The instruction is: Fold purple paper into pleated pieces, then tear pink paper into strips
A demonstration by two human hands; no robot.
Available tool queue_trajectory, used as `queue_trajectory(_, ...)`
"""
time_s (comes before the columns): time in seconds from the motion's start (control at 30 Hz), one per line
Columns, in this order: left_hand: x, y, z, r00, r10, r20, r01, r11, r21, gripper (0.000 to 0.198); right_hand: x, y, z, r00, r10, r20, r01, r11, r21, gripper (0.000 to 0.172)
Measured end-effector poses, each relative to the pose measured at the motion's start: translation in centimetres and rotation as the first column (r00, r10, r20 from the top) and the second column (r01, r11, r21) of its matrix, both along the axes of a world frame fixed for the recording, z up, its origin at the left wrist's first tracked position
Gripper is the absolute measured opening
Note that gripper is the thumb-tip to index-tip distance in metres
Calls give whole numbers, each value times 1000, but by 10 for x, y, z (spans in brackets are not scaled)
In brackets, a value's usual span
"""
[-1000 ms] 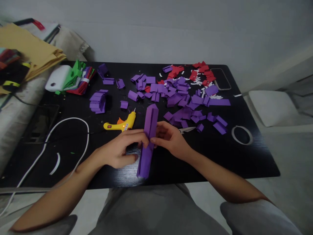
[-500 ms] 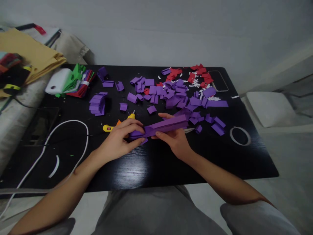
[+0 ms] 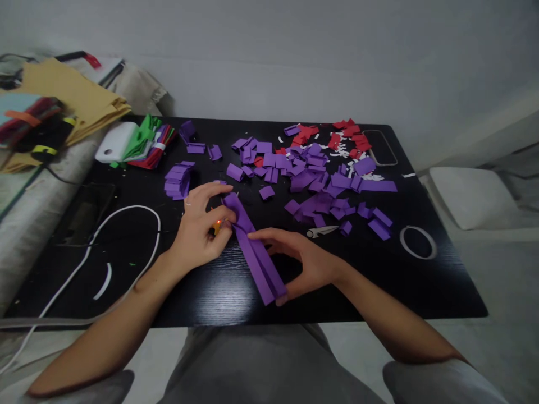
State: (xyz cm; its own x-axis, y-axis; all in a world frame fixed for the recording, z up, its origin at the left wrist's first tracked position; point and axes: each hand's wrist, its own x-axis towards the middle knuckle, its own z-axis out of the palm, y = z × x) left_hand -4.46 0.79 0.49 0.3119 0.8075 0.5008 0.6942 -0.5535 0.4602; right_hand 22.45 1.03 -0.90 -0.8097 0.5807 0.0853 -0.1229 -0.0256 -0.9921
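Swung round since the frame half a second earlier, the long folded strip of purple paper (image 3: 257, 257) had gone from lying nearly crosswise to slanting, its far end up by the left hand (image 3: 197, 224) and its near end angled down toward the person's right. That turn seemed to bring its lengthwise folds between the two hands, so both could work along it. The left hand was closed narrowly, fingertips and thumb pinching the strip near its far end. The right hand (image 3: 309, 261) had shifted too: it was spread wide along the strip, one finger laid on the middle and the thumb at the near end, holding it in a broad span.

Just beyond the left hand, the yellow plastic glue gun (image 3: 218, 226) was now almost wholly covered, only a bit with a glowing red light showing. By contrast, the silver-bladed scissors (image 3: 322, 230) had come more fully into sight beyond the right hand. Past the strip's far end sat one small folded purple paper piece (image 3: 266, 193), with a loose heap of purple paper pieces (image 3: 309, 179) behind it on the black table (image 3: 442, 297). Farther off lay red paper pieces (image 3: 305, 133) and thin white paper slivers (image 3: 340, 145).
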Motion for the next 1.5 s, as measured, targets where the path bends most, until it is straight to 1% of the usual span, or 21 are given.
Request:
queue_trajectory(0.07, 1, -1, -2, 999, 6, -35, -4, 999, 34, 12, 0, 1, -1, 996, 85, -19, -86, 993, -78, 101)
queue_trajectory(0.13, 3, -2, -4, 998, 9, -64, -6, 998, 55, 11, -4, 0, -5, 993, 109, -55, -118, 971, -208, 85)
queue_trajectory(0.17, 4, -2, -6, 997, 11, -75, -7, 998, 64, 12, -7, -2, -8, 996, 74, -54, -86, 959, -269, 73)
queue_trajectory(0.2, 5, -3, -7, 996, 12, -85, -6, 997, 72, 12, -11, -4, -11, 999, 4, -32, -14, 949, -316, 61)
queue_trajectory(0.23, 7, -3, -8, 996, 10, -92, -2, 997, 82, 12, -16, -6, -14, 995, -96, 11, 94, 937, -337, 50)
queue_trajectory(0.27, 8, -4, -9, 995, 7, -98, 2, 996, 92, 12, -21, -9, -17, 978, -201, 48, 206, 920, -334, 44)
queue_trajectory(0.33, 11, -5, -10, 995, 0, -103, 11, 994, 111, 14, -29, -14, -22, 928, -360, 99, 373, 871, -321, 44)
queue_trajectory(0.4, 14, -7, -10, 994, -9, -104, 22, 992, 123, 16, -33, -16, -25, 897, -423, 127, 441, 837, -325, 48)
queue_trajectory(0.47, 16, -10, -8, 997, -4, -80, 14, 992, 127, 20, -34, -17, -26, 884, -445, 145, 468, 825, -317, 50)
queue_trajectory(0.53, 19, -13, -7, 999, 43, 12, -44, 993, 113, 22, -34, -17, -25, 858, -488, 161, 514, 818, -257, 49)
queue_trajectory(0.6, 22, -16, -7, 985, 107, 139, -109, 994, 6, 21, -33, -18, -23, 820, -546, 173, 570, 805, -165, 47)
queue_trajectory(0.67, 27, -17, -8, 963, 152, 225, -103, 971, -214, 24, -34, -20, -21, 792, -583, 179, 602, 795, -73, 43)
queue_trajectory(0.73, 32, -16, -9, 946, 185, 266, -53, 899, -434, 27, -35, -23, -18, 780, -598, 184, 606, 795, 15, 39)
queue_trajectory(0.77, 35, -15, -10, 937, 202, 286, -29, 857, -514, 27, -35, -25, -18, 778, -600, 184, 601, 797, 59, 36)
queue_trajectory(0.87, 40, -12, -11, 896, 246, 370, 59, 759, -648, 27, -36, -28, -19, 782, -603, 157, 581, 797, 164, 27)
queue_trajectory(0.97, 41, -12, -14, 862, 264, 433, 146, 689, -710, 26, -36, -27, -22, 785, -607, 124, 576, 788, 215, 19)
queue_trajectory(1.03, 40, -13, -15, 853, 286, 436, 158, 655, -739, 26, -36, -25, -24, 788, -604, 115, 575, 791, 211, 13)
queue_trajectory(1.1, 39, -13, -17, 844, 303, 443, 167, 637, -753, 27, -36, -24, -25, 786, -607, 117, 584, 791, 183, 9)
queue_trajectory(1.3, 41, -13, -15, 794, 278, 540, 267, 639, -722, 23, -39, -23, -28, 758, -643, 108, 634, 766, 109, 11)
queue_trajectory(1.4, 41, -13, -13, 795, 268, 544, 271, 645, -714, 22, -40, -23, -29, 743, -659, 116, 652, 752, 98, 11)
queue_trajectory(1.5, 41, -12, -13, 793, 269, 546, 255, 667, -700, 21, -40, -22, -29, 733, -668, 128, 660, 744, 103, 13)
